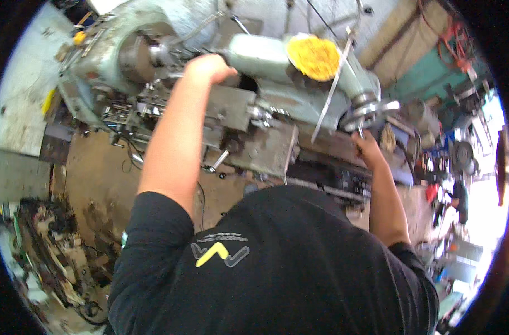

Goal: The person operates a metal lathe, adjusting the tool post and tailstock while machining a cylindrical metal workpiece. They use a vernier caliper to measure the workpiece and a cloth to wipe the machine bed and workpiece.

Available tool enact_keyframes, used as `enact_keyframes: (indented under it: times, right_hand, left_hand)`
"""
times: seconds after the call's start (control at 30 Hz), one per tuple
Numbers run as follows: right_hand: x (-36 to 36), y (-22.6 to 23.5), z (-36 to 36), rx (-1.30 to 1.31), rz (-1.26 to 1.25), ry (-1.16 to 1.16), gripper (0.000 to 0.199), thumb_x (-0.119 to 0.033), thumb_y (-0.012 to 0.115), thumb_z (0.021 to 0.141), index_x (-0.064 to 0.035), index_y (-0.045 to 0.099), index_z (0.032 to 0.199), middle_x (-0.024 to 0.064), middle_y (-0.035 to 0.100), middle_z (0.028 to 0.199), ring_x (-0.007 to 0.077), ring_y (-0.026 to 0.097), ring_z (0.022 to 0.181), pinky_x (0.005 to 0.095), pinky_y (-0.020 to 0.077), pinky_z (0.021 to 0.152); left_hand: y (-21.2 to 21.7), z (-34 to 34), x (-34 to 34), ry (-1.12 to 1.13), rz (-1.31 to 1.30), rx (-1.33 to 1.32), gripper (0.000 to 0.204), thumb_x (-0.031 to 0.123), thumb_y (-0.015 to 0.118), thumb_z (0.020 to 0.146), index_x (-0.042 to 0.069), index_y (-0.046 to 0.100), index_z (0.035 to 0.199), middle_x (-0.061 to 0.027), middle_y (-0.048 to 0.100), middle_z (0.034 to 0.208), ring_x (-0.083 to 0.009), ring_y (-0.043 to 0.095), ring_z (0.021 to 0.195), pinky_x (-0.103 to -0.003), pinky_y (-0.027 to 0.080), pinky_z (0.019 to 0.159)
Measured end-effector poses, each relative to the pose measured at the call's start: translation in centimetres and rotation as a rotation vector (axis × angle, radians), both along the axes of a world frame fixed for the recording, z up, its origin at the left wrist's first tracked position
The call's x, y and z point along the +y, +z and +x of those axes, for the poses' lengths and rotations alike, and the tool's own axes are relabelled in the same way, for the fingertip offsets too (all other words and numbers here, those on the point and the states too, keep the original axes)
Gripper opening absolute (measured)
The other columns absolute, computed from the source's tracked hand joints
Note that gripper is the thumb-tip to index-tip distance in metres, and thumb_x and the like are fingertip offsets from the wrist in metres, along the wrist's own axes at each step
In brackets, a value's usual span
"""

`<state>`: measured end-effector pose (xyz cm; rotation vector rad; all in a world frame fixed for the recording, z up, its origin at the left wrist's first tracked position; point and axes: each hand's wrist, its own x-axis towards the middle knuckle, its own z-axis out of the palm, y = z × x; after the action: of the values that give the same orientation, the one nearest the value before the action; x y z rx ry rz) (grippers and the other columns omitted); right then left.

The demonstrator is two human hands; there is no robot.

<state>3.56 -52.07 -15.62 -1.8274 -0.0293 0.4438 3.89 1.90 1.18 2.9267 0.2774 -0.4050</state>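
Observation:
A large green-grey metal lathe [260, 95] stretches across the view in front of me. My left hand [207, 68] curls over the front end of the tailstock [257, 53], close to the chuck [158, 54]; what its fingers grip is hidden behind the hand. At the tailstock's other end is a shiny round handwheel [368, 114]. My right hand [368, 149] is closed round the handle that sticks out of this wheel's near side. Below my left hand sits the carriage with its tool slide [232, 106].
A yellow fluffy cloth or pad [314, 57] lies on the tailstock, beside a thin slanting metal rod [331, 95]. A lever [218, 161] juts from the carriage toward me. Scrap and parts [53, 251] are heaped on the floor at left. More machines stand at right.

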Motion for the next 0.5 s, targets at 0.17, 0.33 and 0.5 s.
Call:
enact_keyframes:
  times: [0.17,0.33,0.5]
  right_hand:
    - [-0.6,-6.8,-7.7,0.576,-0.056,0.091,0.032,-0.022,0.066,0.092,-0.0063,0.06,0.119,0.0036,0.063,0.096,0.0172,0.058,0.071,0.0355,0.0525,0.064]
    - [3.8,-21.7,-14.3,0.909,-0.587,0.379,0.019,-0.022,0.061,0.089,-0.0074,0.065,0.099,0.0083,0.067,0.086,0.0231,0.066,0.066,0.04,0.0537,0.055]
    - [10.8,-33.5,-15.3,0.768,-0.539,0.402,0.019,-0.026,0.06,0.088,-0.0077,0.064,0.095,0.0094,0.066,0.085,0.0247,0.066,0.066,0.0425,0.0536,0.055]
  left_hand:
    - [-0.4,0.0,0.3,-0.037,0.007,-0.075,0.056,0.052,0.059,0.09,0.002,0.071,0.113,-0.0192,0.069,0.116,-0.034,0.065,0.111,-0.044,0.048,0.097]
    - [0.5,-0.4,-0.2,0.043,-0.13,-0.008,0.057,0.051,0.06,0.09,-0.002,0.07,0.112,-0.0231,0.07,0.107,-0.0328,0.068,0.103,-0.042,0.049,0.092]
    - [1.2,-0.7,-0.9,0.173,-0.136,0.046,0.053,0.048,0.062,0.092,-0.003,0.069,0.105,-0.0167,0.07,0.093,-0.0246,0.066,0.091,-0.039,0.048,0.084]
